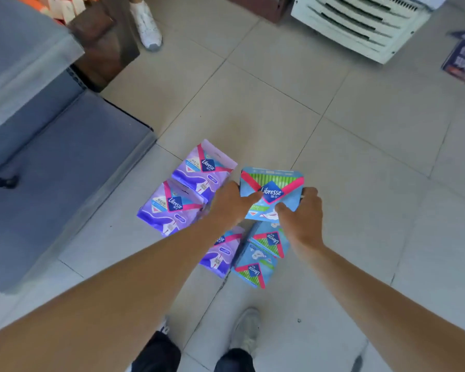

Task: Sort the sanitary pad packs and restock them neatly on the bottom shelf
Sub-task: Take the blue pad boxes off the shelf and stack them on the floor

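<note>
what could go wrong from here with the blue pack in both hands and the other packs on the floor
1. The held blue pack is gripped only at its sides by the left hand and right hand; it might slip or crease.
2. One purple pack lies right beside the blue floor packs, so colours could get mixed on the bottom shelf.
3. The shoe stands near the blue floor packs; a step forward could crush them.

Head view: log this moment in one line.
left hand: grips blue pack | right hand: grips same pack | floor: three purple packs, two blue packs
</note>
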Motion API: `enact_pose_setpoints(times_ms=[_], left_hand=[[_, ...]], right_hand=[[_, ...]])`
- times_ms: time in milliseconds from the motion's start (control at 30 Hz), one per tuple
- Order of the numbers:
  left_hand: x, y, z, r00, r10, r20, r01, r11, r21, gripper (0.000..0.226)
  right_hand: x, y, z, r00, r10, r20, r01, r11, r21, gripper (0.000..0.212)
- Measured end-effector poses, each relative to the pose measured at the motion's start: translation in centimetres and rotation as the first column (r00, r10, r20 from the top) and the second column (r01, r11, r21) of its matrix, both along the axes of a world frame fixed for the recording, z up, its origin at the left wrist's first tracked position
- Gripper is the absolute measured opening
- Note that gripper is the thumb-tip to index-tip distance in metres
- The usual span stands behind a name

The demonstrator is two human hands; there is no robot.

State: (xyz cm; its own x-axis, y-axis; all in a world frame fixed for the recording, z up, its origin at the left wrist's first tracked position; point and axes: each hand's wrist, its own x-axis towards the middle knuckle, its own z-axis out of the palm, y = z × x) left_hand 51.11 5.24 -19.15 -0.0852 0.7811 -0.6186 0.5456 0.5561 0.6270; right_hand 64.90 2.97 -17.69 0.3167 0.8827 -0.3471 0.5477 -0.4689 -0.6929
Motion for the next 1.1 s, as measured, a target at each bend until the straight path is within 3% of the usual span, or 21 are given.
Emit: enact_pose_setpoints(times_ms=[233,367,500,733,1100], left_hand=[[2.4,-4.6,-5.7,0.999,-0.048,0.001,0.048,0.994,-0.103,0.043],[3.0,-6.6,-8.5,0.996,-0.092,0.009,0.092,0.983,-0.157,0.047],[3.6,-8.6,-11.6,0.986,-0.163,0.013,0.163,0.968,-0.193,0.044],[4.0,-12.9,-16.6,0.981,-0.192,0.002,0.184,0.940,-0.287,0.052],[1.2,-16.4,-19.5,0.995,-0.065,0.074,0.083,0.961,-0.264,0.051]], right_hand=[[2.5,-5.3,-5.2,0.999,-0.040,-0.007,0.039,0.994,-0.098,0.046],[3.0,-7.4,-7.6,0.998,-0.054,0.019,0.056,0.985,-0.163,0.058],[3.8,-9.5,-10.7,0.993,-0.114,0.012,0.114,0.968,-0.226,0.054],[4.3,-13.2,-15.1,0.996,-0.073,0.053,0.087,0.935,-0.343,0.048],[2.1,-15.2,-18.9,0.995,-0.048,0.083,0.076,0.923,-0.377,0.045]])
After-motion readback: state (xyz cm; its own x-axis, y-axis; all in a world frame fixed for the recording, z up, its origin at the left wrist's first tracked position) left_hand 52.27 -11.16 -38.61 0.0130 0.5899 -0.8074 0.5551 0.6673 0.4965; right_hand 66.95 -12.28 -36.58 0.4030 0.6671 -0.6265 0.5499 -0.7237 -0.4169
